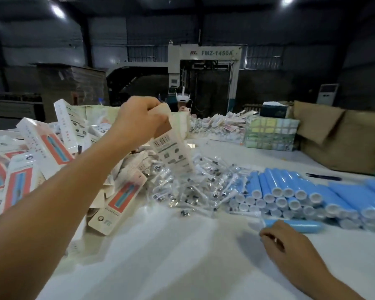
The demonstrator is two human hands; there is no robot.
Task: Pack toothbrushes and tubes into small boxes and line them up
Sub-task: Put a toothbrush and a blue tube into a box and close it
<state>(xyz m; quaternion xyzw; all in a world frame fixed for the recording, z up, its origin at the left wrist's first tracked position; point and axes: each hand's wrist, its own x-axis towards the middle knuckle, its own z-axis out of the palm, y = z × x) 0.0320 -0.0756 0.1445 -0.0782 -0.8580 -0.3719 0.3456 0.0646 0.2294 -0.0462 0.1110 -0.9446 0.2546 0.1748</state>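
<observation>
A flat, unfolded small box (173,152) is being pinched at its top edge by the grip of the left hand (139,120), lifted clear of the worktop (160,245) so that it is hanging tilted, printed back outward with a barcode and small pictures showing; it is probably being held this way so that it can be opened and filled. The carton is looking thin, matt and stiff. Beneath and beside that grip, more boxes (41,148), white with red-and-blue panels, are being kept in a loose heap. Just below the hanging box, toothbrushes (193,187) in crinkled clear wrappers are being left in a glinting pile. Nearer the person, the grip of the right hand (284,241) is being curled on a blue tube (294,225) and what seems a wrapped toothbrush, lying on the white cloth. Beyond it, smooth blue tubes (290,195) with round white caps are being stacked caps forward, likely for quick picking. No filled box can be seen lined up yet.
</observation>
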